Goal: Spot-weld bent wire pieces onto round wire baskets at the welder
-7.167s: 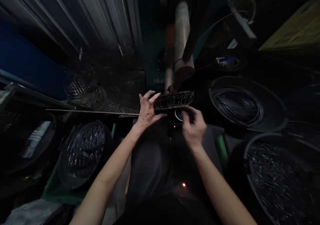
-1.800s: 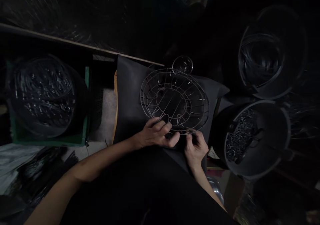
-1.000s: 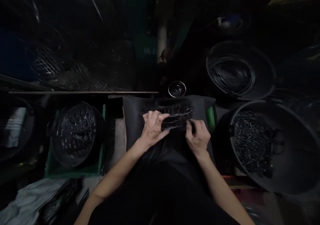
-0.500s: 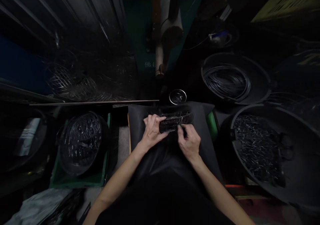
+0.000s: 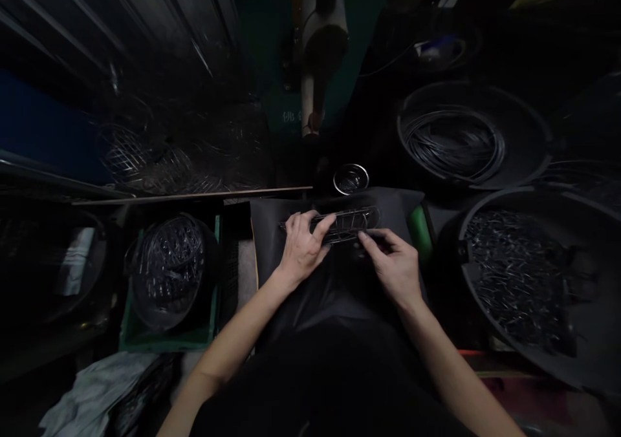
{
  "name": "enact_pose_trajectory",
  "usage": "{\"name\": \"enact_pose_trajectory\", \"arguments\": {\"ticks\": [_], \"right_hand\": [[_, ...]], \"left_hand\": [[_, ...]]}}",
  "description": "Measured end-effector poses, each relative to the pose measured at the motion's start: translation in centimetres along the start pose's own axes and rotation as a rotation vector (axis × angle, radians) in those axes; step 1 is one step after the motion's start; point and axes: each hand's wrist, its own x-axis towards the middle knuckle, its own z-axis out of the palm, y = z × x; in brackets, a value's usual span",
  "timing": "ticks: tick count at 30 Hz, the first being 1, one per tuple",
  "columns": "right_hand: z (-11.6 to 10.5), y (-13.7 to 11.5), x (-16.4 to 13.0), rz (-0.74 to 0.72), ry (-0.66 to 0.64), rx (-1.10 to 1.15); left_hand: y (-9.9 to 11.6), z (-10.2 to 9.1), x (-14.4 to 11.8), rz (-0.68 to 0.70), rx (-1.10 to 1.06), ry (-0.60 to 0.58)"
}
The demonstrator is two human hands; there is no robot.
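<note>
The left hand (image 5: 301, 249) grips the wire basket (image 5: 347, 223) by its near rim, holding it edge-on over the dark lap cloth (image 5: 272, 223), so the right hand (image 5: 395, 266), fingers pinched together, can reach its lower edge.

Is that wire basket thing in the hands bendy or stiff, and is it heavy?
Probably fairly stiff: the wire basket keeps its shape though only the left hand grips one end. Likely light for its size, being mostly open gaps between thin wires. The right hand touches its near edge; single wires might still bend.
</note>
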Motion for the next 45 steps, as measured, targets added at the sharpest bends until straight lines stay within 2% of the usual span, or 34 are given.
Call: {"name": "enact_pose_trajectory", "arguments": {"ticks": [5,8,14,18,24,30,34,37,41,45], "right_hand": [[0.1,-0.1,0.8,0.072,-0.062,0.101],[0.7,-0.6,1.4,0.041,-0.088,0.062],[2.1,-2.1,3.2,-0.073,-0.046,0.020],[3.0,-3.0,4.2,-0.116,-0.044,-0.037],[4.6,-4.2,4.8,-0.328,0.006,-0.237],[6.1,-3.5,6.1,-0.600,0.122,-0.311],[6.7,-3.7,7.1,-0.740,0.145,-0.332],[6.9,-4.3,7.7,-0.765,0.127,-0.361],[7.2,-4.9,8.4,-0.758,0.121,-0.424],[7.4,-4.9,9.0,-0.813,0.136,-0.414]], "left_hand": [[-0.4,-0.2,0.3,-0.068,-0.074,0.001],[-0.6,-0.7,0.8,-0.079,-0.105,0.033],[-1.5,-2.2,2.6,-0.096,-0.120,0.122],[-2.5,-2.6,3.5,-0.057,-0.089,0.168],[-3.8,-2.7,4.2,-0.025,-0.051,0.200],[-5.1,-2.5,5.0,-0.047,-0.092,0.256],[-6.1,-2.0,5.7,-0.019,-0.127,0.329],[-6.7,-1.6,6.1,-0.003,-0.142,0.369],[-7.2,-1.2,6.5,0.004,-0.135,0.377],[-7.7,-1.2,6.8,0.021,-0.121,0.385]]}}
